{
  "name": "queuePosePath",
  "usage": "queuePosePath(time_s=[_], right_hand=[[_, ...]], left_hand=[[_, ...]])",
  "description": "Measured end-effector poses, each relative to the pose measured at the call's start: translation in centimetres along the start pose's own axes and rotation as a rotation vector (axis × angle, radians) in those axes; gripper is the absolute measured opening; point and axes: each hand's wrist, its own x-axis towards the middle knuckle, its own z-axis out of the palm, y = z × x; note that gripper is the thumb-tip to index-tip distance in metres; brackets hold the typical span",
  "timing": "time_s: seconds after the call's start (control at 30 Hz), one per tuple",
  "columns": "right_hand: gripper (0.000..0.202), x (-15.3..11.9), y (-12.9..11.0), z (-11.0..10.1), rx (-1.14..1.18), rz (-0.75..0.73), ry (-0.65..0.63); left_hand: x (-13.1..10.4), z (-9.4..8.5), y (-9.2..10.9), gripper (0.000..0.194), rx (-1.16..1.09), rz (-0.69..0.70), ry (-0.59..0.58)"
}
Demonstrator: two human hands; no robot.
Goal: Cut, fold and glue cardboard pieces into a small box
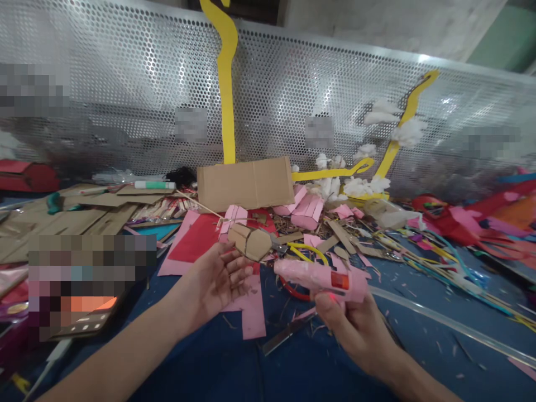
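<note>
My right hand (pixel 360 329) is wrapped round the grip of a pink hot glue gun (pixel 310 277), whose nozzle points left; a red light glows near the thumb. My left hand (pixel 220 279) is palm up with its fingers loosely curled and apart. Just beyond its fingertips is a small faceted cardboard piece (pixel 253 244); whether the fingers touch it I cannot tell. Pliers with yellow and red handles (pixel 312 251) lie behind the glue gun, partly covered by it. Below the gun is a flat metal blade or strip (pixel 288 334).
A cardboard panel (pixel 247 181) stands at the back before a perforated metal sheet (pixel 276 84), with a yellow wavy strip (pixel 226 100) rising behind it. Red and pink paper (pixel 188 240), cardboard scraps (pixel 96 218) and a clear tube (pixel 456 321) lie on the blue surface. A phone-like device (pixel 84 326) is at left.
</note>
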Motion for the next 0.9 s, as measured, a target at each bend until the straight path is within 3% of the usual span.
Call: queuePosePath(time_s=[0.2,0.37,0.9], right_hand=[[0.041,0.03,-0.14,-0.06,0.003,0.04,0.023],[0.04,0.13,-0.73,-0.16,-0.03,-0.016,0.006],[0.039,0.17,-0.59,-0.18,-0.059,0.019,0.021]], left_hand=[[-0.35,0.6,-0.05,0.031,0.027,0.012,0.043],[-0.32,0.61,-0.09,0.028,0.033,0.007,0.057],[-0.68,0.62,0.09,0.026,0.022,0.013,0.0]])
